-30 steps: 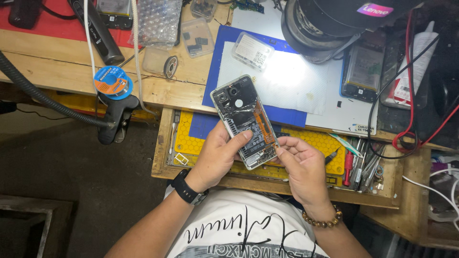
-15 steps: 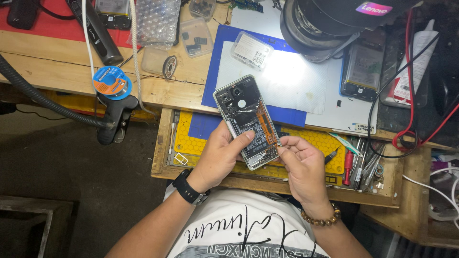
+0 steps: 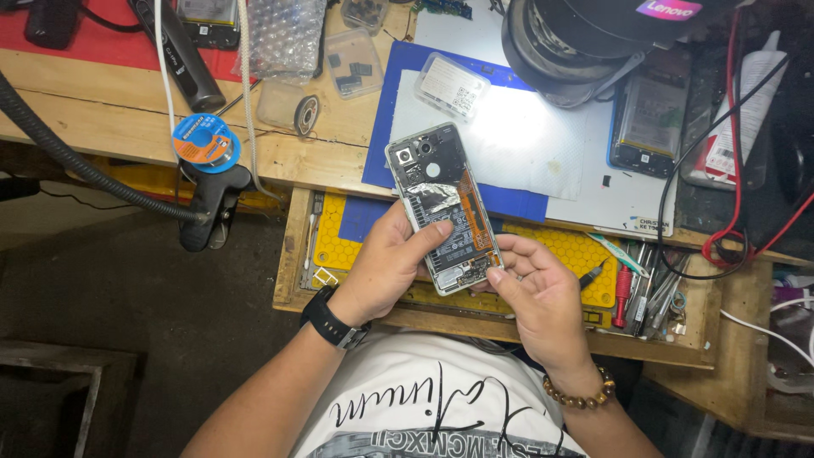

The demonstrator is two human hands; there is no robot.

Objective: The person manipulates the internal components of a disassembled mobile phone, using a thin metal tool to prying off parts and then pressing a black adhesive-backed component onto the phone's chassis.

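While the left hand [image 3: 386,267] grips one opened phone [image 3: 443,208], the right hand [image 3: 543,297] pinches its lower end.

Opened phone [image 3: 443,208]: glossy metal frame; bench [image 3: 102,110]: rough bare wood; mat [image 3: 585,254]: matt yellow rubber.

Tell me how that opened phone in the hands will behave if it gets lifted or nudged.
The opened phone looks stiff, a flat slab that should not flex. With its back off and boards, battery and orange ribbon bare, it is probably fragile to touch. The left hand and right hand pinch its smooth edges, so it may slip.
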